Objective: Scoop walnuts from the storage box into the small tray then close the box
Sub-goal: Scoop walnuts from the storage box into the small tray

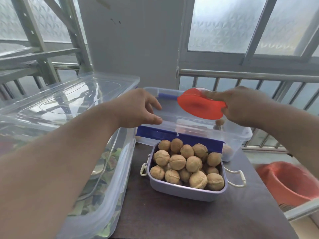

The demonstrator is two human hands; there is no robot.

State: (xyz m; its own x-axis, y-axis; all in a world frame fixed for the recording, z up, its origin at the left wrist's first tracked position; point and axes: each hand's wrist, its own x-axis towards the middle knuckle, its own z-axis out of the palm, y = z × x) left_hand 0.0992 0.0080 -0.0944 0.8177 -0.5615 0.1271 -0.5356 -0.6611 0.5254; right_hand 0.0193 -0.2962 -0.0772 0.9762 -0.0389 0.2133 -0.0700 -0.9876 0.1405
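At the centre of the frame, the small lavender rectangular tray with white side clips (187, 192) sits on the dark tabletop (198, 219), heaped to its rim with whole tan walnuts (185, 165). By that heap I judge the scooping done, or nearly so, and the closing step about to begin.

Just behind the tray stands the clear plastic storage box with blue latches (238, 135). Its clear lid seems to lie across the top already, though the transparent plastic makes that hard to confirm. The right hand (245, 107) pinches a round red plastic bowl (201, 106), tipped so its underside faces the camera, above the right part of the box. The left hand (139, 109) hovers open over the left part of the box, fingers spread and gripping nothing.

The next move likely calls for setting the bowl aside (perhaps lower right, by the blurred red basket (290, 183)), then pressing the lid down and snapping the latches.

Only a couple of walnuts show dimly through the box wall; how many remain cannot be told. The large clear bin (96, 169) at left holds something leafy, cut off by the frame edge.
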